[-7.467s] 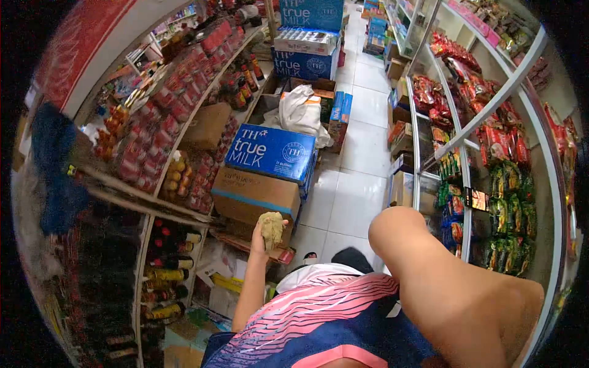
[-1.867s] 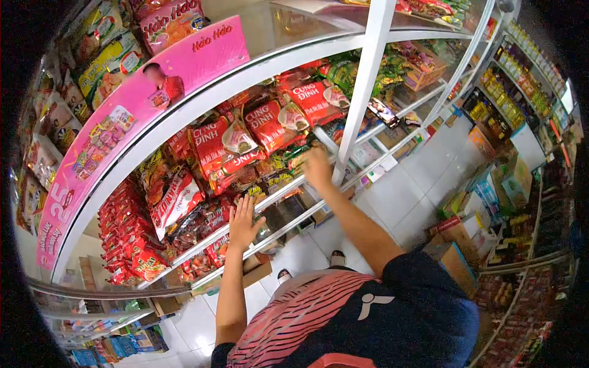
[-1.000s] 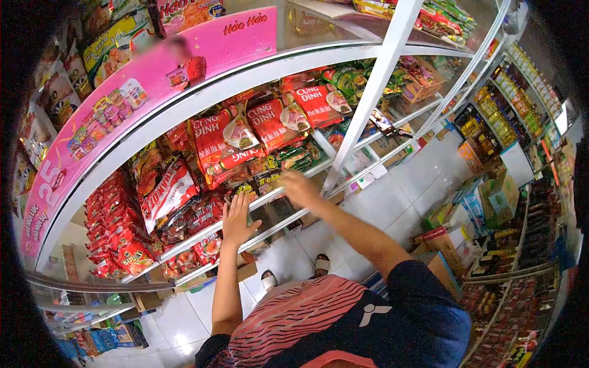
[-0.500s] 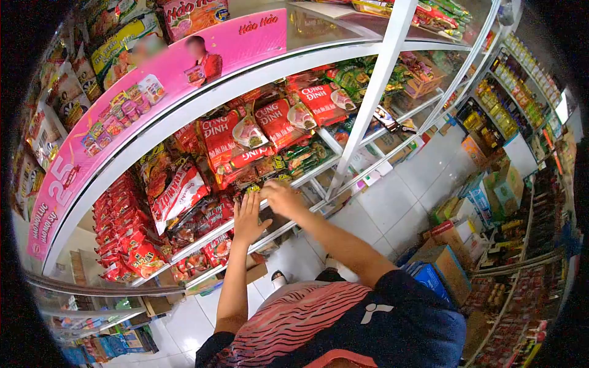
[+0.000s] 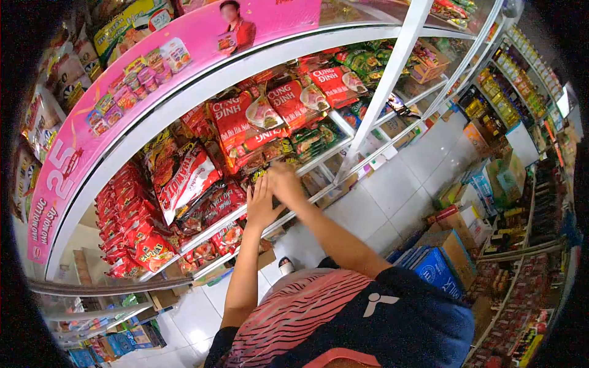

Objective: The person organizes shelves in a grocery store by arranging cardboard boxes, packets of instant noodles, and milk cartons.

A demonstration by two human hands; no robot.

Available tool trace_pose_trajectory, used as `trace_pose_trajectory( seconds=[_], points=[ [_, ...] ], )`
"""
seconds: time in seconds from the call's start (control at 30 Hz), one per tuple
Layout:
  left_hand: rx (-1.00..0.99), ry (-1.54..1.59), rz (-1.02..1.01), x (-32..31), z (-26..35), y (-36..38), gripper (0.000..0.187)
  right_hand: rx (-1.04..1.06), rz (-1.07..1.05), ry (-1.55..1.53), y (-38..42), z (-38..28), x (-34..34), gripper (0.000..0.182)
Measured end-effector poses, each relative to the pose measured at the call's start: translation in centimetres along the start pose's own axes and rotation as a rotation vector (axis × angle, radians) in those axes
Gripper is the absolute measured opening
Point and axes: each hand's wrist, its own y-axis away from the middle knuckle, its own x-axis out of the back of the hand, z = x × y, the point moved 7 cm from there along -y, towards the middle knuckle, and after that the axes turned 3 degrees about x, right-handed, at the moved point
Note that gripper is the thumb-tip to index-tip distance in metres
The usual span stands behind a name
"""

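My left hand [image 5: 261, 205] lies over the shelf's front rail with its fingers stretched out, touching the packets behind the rail. Close against its right side is my right hand [image 5: 284, 183], blurred, with its fingers bent down over a dark and yellow packet [image 5: 261, 173]; its fingertips are hidden. Behind the hands lie red Cung Đình noodle packs [image 5: 236, 119]. To the left of my left hand are dark red packets [image 5: 216, 205] and a red and white pack [image 5: 191, 184].
A white upright post [image 5: 392, 76] stands right of the hands. Small red packets [image 5: 132, 224] fill the shelf's left end. A pink banner [image 5: 132, 98] runs along the upper shelf. Boxes [image 5: 451, 245] stand on the tiled floor at right.
The view has shifted, so the shelf and both hands appear a little further right. My right hand has moved closer against my left hand, over the packets.
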Motion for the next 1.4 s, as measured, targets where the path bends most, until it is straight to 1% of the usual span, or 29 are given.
trace_pose_trajectory(
  seconds=[0.03, 0.07, 0.1, 0.13, 0.17, 0.2, 0.23, 0.3, 0.4, 0.47, 0.53, 0.6, 0.67, 0.7, 0.73, 0.77, 0.8, 0.87, 0.9, 0.97, 1.03, 1.07, 1.1, 1.13, 1.17, 1.2, 1.27, 1.33, 1.4],
  points=[
    [-0.012, 0.042, -0.015, -0.1, -0.4, 0.0, 0.081, 0.018, 0.138, -0.069, 0.4, -0.8, 0.3, 0.006],
    [-0.022, 0.085, -0.032, 0.9, -0.1, 0.0, 0.08, 0.017, 0.143, -0.061, 0.2, 0.0, 1.0, 0.006],
    [-0.01, 0.256, -0.045, 2.2, -0.2, 0.3, 0.077, 0.086, 0.072, -0.052, -0.3, 1.1, 1.8, 0.006],
    [-0.011, 0.26, -0.041, 1.9, -0.9, 0.9, 0.077, 0.156, -0.002, -0.045, -0.8, 2.5, 2.7, 0.005],
    [0.061, 0.2, 0.038, 1.6, -2.7, 2.0, 0.077, 0.123, -0.002, -0.006, -1.1, 6.7, 3.0, 0.004],
    [0.135, 0.137, 0.118, 1.7, -3.8, 2.8, 0.077, -0.031, 0.017, 0.068, -1.7, 10.1, 4.7, 0.005],
    [0.137, 0.133, 0.123, 2.0, -3.8, 3.0, 0.077, -0.129, -0.003, -0.03, -3.0, 12.0, 7.7, 0.027],
    [0.111, 0.022, 0.086, 2.2, -3.5, 3.6, 0.078, -0.355, 0.095, 0.179, -3.8, 16.2, 9.7, 0.027],
    [0.133, -0.022, 0.113, 2.3, -3.1, 3.5, 0.08, -0.321, 0.17, 0.18, -3.6, 14.7, 6.8, 0.019],
    [0.14, -0.031, 0.122, 2.0, -3.3, 3.5, 0.08, -0.36, -0.068, 0.159, -3.3, 12.4, 0.8, 0.014],
    [0.14, -0.037, 0.129, 1.9, -3.4, 3.4, 0.081, -0.055, -0.094, -0.134, -1.9, 5.6, -1.4, 0.005],
    [0.154, -0.048, 0.117, 1.8, -3.3, 3.5, 0.08, 0.061, -0.062, -0.222, -0.3, 0.1, 0.6, 0.008],
    [0.147, -0.027, 0.131, 1.8, -3.4, 3.5, 0.08, 0.064, -0.155, -0.196, -0.1, 2.0, 1.7, 0.017],
    [0.145, -0.002, 0.146, 1.8, -3.4, 3.6, 0.079, 0.106, -0.161, -0.085, -0.1, 4.9, 1.1, 0.018],
    [0.148, -0.007, 0.141, 1.8, -3.4, 3.7, 0.079, 0.045, -0.222, 0.027, -0.5, 9.3, 0.2, 0.019],
    [0.165, -0.04, 0.139, 1.9, -3.4, 3.7, 0.079, 0.161, -0.08, 0.056, -1.9, 9.8, 4.1, 0.016],
    [0.181, -0.072, 0.138, 1.9, -3.3, 3.7, 0.078, 0.058, -0.049, -0.048, -3.2, 12.4, 5.6, 0.012],
    [0.196, -0.084, 0.144, 1.8, -3.1, 3.7, 0.078, -0.038, 0.087, 0.028, -4.0, 16.8, 7.5, 0.008],
    [0.218, -0.098, 0.135, 1.6, -3.3, 3.8, 0.077, -0.04, 0.085, 0.025, -4.4, 16.9, 7.3, 0.008],
    [0.226, -0.118, 0.136, 1.4, -3.5, 3.8, 0.077, -0.147, 0.239, 0.137, -4.5, 16.5, 8.1, 0.008],
    [0.235, -0.106, 0.135, 1.4, -3.7, 3.9, 0.077, -0.283, 0.057, 0.151, -4.4, 14.8, 4.7, 0.006],
    [0.243, -0.093, 0.14, 1.4, -3.6, 3.8, 0.077, -0.185, 0.078, 0.07, -3.5, 13.3, 2.0, 0.006],
    [0.242, -0.094, 0.14, 1.3, -3.6, 3.8, 0.077, -0.196, 0.114, 0.055, -3.0, 9.0, 2.1, 0.007],
    [0.238, -0.089, 0.139, 1.3, -3.6, 3.8, 0.078, -0.134, -0.022, 0.092, -1.1, 8.7, -2.7, 0.01],
    [0.231, -0.092, 0.134, 1.3, -3.6, 3.7, 0.078, -0.025, -0.156, -0.028, -0.9, 3.3, -0.9, 0.011],
    [0.224, -0.096, 0.129, 1.4, -3.5, 3.8, 0.077, 0.059, -0.012, -0.057, 0.4, 1.2, -0.5, 0.014],
    [0.22, -0.093, 0.126, 1.3, -3.6, 3.7, 0.077, 0.053, -0.062, -0.215, 0.7, 1.9, 0.5, 0.014],
    [0.22, -0.089, 0.127, 1.3, -3.8, 3.8, 0.077, 0.09, -0.202, -0.08, -1.0, 5.2, 2.7, 0.014],
    [0.193, -0.1, 0.157, 1.4, -3.6, 3.9, 0.077, 0.005, -0.193, 0.049, -2.6, 12.4, 4.2, 0.012]
  ],
)
